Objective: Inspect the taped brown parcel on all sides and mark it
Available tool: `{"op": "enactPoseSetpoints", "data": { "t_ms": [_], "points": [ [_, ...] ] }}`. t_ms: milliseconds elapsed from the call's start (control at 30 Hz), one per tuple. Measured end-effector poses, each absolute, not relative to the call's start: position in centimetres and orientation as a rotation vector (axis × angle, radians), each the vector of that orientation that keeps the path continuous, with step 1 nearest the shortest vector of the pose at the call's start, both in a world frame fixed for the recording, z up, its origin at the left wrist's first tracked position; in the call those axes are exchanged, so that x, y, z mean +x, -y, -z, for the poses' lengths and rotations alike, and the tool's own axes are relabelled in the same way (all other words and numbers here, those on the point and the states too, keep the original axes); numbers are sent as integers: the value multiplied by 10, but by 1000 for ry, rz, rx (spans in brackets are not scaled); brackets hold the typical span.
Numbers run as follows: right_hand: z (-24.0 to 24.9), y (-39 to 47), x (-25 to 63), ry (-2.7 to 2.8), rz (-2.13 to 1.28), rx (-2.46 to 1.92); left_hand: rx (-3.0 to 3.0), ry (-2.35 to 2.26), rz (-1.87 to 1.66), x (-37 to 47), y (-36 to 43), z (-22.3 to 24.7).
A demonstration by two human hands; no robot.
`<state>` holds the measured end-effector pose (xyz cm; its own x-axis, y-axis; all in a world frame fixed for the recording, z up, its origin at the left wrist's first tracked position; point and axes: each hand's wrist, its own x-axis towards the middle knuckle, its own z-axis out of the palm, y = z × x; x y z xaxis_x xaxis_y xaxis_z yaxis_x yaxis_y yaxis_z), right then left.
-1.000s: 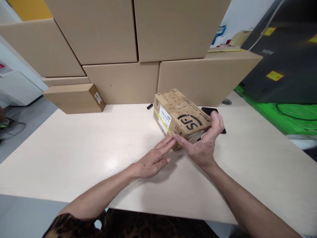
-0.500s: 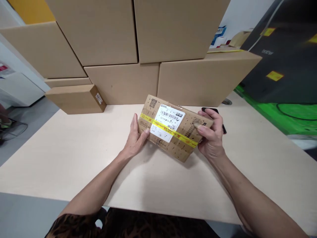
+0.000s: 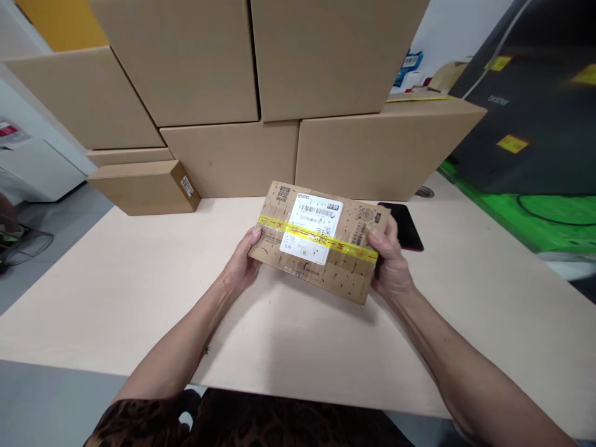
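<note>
Between my two hands is a flat brown cardboard parcel (image 3: 347,276), tilted above the table. A white shipping label (image 3: 310,253) with barcodes and a strip of yellow tape (image 3: 349,248) run across its upper face. My left hand (image 3: 242,257) grips the left end, thumb on top and fingers hidden beneath. At the right end my right hand (image 3: 391,261) is closed on the edge, its thumb on the face near a printed round code. A black phone-like slab (image 3: 404,225) lies on the table just beyond my right hand.
Large cardboard boxes (image 3: 233,158) are stacked along the back of the pale table (image 3: 139,298). A smaller box (image 3: 144,189) stands in front of them at the left. To the right are a dark panel (image 3: 521,118) with yellow stickers and a green surface (image 3: 512,211).
The parcel has turned slightly counterclockwise and shifted a little left. My right hand has drawn back and its grip has changed, uncovering more of the black slab.
</note>
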<state>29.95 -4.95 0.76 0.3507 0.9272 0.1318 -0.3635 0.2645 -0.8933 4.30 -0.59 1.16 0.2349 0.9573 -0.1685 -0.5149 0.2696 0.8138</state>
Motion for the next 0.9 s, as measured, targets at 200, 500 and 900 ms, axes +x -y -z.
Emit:
{"op": "enactPoseSetpoints", "data": {
  "t_ms": [200, 500, 900],
  "points": [
    [-13, 50, 298, 620, -1199, -1000, 610, -817, -1138, 41, 1, -11],
    [-11, 41, 315, 478, -1391, -1046, 991, -711, -1101, 36, 12, 4],
    [8, 41, 300, 701, -1254, -1033, 944, -944, -1175, 42, 0, 1]
  ]
}}
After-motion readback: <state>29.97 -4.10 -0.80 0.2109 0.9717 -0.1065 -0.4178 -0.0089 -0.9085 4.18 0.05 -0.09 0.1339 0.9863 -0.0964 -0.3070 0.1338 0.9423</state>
